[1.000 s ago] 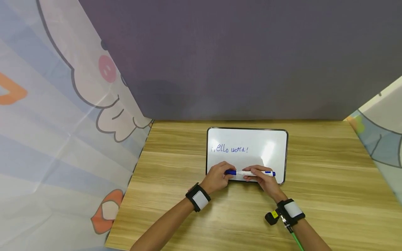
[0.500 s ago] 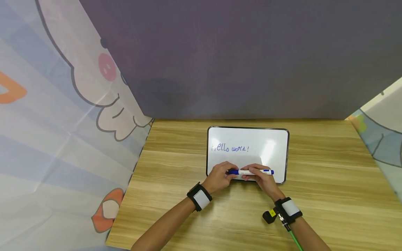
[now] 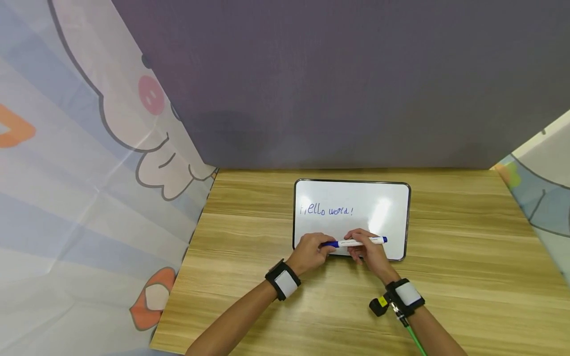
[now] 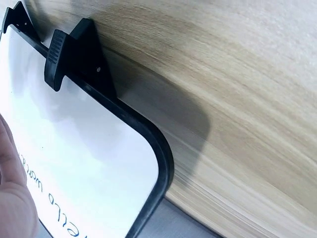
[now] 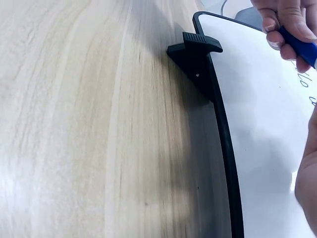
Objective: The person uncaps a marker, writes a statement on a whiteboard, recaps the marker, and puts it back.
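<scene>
A white marker with a blue cap (image 3: 330,244) lies level between my two hands, in front of the whiteboard (image 3: 374,198). My left hand (image 3: 309,252) pinches the cap; the right wrist view shows those fingers curled round the blue cap (image 5: 297,44). Farther along, my right hand (image 3: 371,252) holds the white barrel (image 3: 345,243), with the thumb across it and other fingers spread below. The barrel's blue end (image 3: 385,240) sticks out to the right. Cap and barrel meet with no visible gap. On the board, blue handwriting (image 3: 327,210) reads "Hello world!", its first letter partly faint.
The black-framed board stands on black clip feet (image 4: 81,59) on a wood-grain table (image 3: 249,222). A dark grey panel (image 3: 334,89) rises behind the table. A cartoon-printed sheet (image 3: 89,198) hangs at the left. A green cable (image 3: 414,336) runs from the right wristband.
The marker's cap and barrel have come together, closing the pale gap between them. My right hand has shifted slightly, its fingers now looser, and the barrel's right end tilts up a little.
</scene>
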Demonstrator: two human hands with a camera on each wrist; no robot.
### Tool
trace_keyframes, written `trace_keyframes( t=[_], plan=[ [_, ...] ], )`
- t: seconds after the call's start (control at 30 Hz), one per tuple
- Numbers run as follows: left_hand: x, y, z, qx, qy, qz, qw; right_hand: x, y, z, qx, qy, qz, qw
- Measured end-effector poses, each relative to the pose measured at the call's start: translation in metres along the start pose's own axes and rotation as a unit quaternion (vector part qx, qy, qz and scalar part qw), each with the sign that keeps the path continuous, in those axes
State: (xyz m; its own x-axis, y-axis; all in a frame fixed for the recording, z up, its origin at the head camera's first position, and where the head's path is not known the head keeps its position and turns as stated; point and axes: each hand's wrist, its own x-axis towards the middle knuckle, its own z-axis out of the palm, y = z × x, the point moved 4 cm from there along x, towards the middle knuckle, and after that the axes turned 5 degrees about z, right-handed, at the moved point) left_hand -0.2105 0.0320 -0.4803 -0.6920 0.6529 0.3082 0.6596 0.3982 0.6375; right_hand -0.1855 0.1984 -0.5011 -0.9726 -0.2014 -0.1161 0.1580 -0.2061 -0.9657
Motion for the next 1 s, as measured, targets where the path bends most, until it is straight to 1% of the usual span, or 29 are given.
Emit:
trace_keyframes(
  t=[0.13, 0.27, 0.4, 0.43, 0.5, 0.6, 0.67, 0.77, 0.9, 1.0],
  plan=[
    [0.000, 0.002, -0.001, 0.023, 0.024, 0.013, 0.9994, 0.001, 0.002, 0.004, 0.015, 0.009, -0.007, 1.000],
    [0.000, 0.002, -0.002, 0.045, 0.050, 0.003, 0.9978, 0.003, 0.005, 0.009, 0.015, 0.019, -0.020, 1.000],
    [0.001, 0.002, -0.002, 0.054, 0.065, -0.010, 0.9964, 0.004, 0.009, 0.014, 0.011, 0.061, -0.009, 0.998],
    [0.001, 0.003, -0.002, 0.055, 0.069, -0.011, 0.9960, 0.004, 0.009, 0.015, 0.012, 0.075, -0.001, 0.997],
    [0.002, 0.004, -0.003, 0.059, 0.077, -0.014, 0.9952, 0.005, 0.005, 0.018, 0.000, 0.094, 0.004, 0.996],
    [0.001, 0.004, -0.004, 0.057, 0.083, -0.012, 0.9948, 0.004, -0.003, 0.023, -0.022, 0.101, 0.006, 0.995],
    [0.001, 0.003, -0.004, 0.054, 0.077, -0.010, 0.9955, 0.003, -0.008, 0.026, -0.039, 0.094, 0.008, 0.995],
    [-0.001, 0.001, -0.005, 0.044, 0.054, -0.009, 0.9975, 0.003, -0.008, 0.024, -0.056, 0.077, 0.010, 0.995],
    [-0.001, 0.000, -0.005, 0.050, 0.013, -0.021, 0.9984, 0.007, 0.001, 0.018, -0.055, 0.060, 0.004, 0.997],
    [0.001, 0.003, -0.004, 0.064, -0.018, -0.024, 0.9975, 0.009, 0.008, 0.017, -0.069, 0.038, 0.005, 0.997]
  ],
)
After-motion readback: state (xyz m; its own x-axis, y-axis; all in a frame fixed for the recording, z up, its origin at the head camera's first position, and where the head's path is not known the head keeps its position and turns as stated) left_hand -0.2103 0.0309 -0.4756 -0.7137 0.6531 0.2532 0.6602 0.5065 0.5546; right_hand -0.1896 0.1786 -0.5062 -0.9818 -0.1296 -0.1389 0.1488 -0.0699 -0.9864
